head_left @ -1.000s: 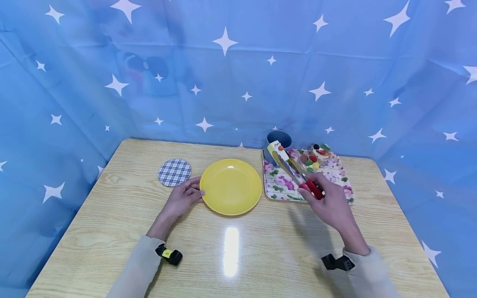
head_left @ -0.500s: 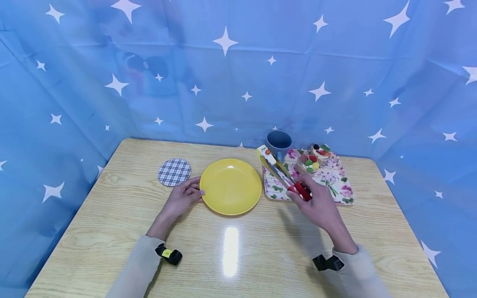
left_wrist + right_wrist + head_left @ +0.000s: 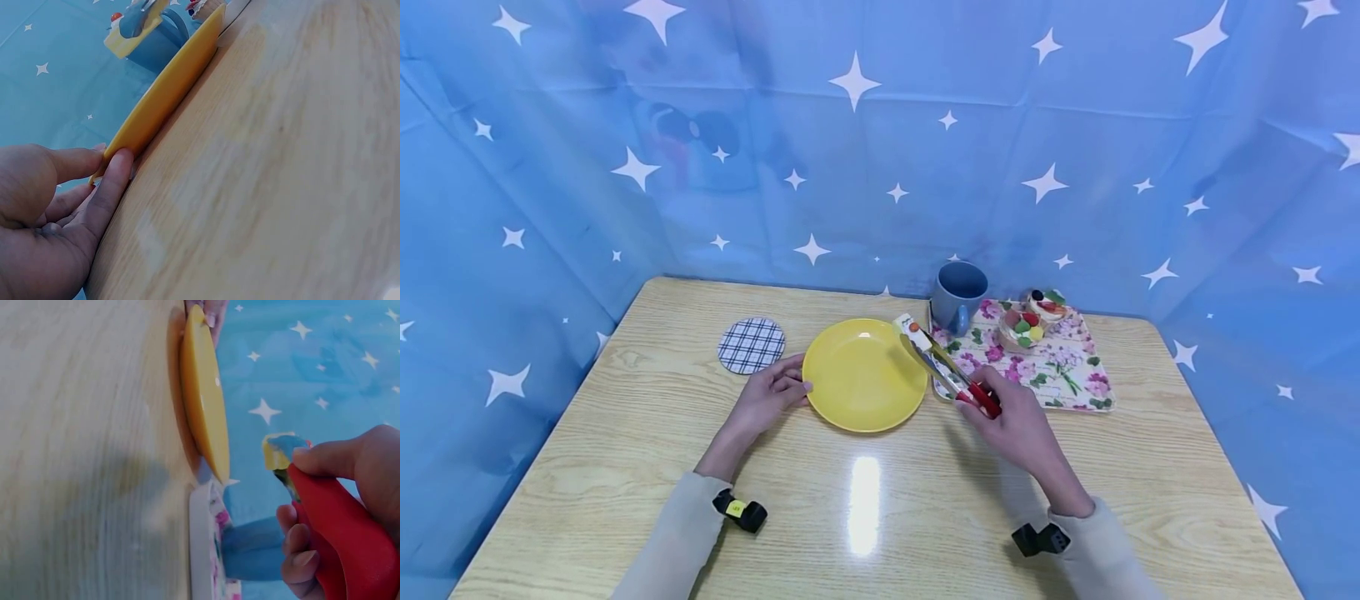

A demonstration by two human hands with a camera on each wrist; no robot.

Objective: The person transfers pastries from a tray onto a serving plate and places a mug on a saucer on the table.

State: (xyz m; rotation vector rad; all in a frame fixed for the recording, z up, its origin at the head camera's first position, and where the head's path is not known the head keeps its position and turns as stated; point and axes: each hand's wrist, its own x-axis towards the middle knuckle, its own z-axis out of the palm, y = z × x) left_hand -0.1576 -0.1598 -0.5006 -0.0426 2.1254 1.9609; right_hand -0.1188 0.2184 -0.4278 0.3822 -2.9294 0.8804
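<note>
My left hand (image 3: 769,395) pinches the left rim of a round yellow plate (image 3: 863,377), which lies on the table. In the left wrist view, its thumb and fingers (image 3: 112,184) sit on either side of the plate's edge. My right hand (image 3: 1017,427) grips tongs by their red handles (image 3: 350,531). Between the tips of the tongs is a small yellow-and-white piece of cake (image 3: 913,331) with an orange bit on top. That cake hangs above the plate's upper right edge.
A floral tray (image 3: 1063,379) on the right bears a blue mug (image 3: 957,300) and two small toy-like desserts, one a fruit-topped cup (image 3: 1021,332). Left of the plate lies a round checked coaster (image 3: 751,346). A blue star-patterned curtain (image 3: 880,167) hangs behind the table.
My right hand has moved left and toward me, carrying the tongs and cake from in front of the mug to the plate's right edge. My left hand and the plate stay put.
</note>
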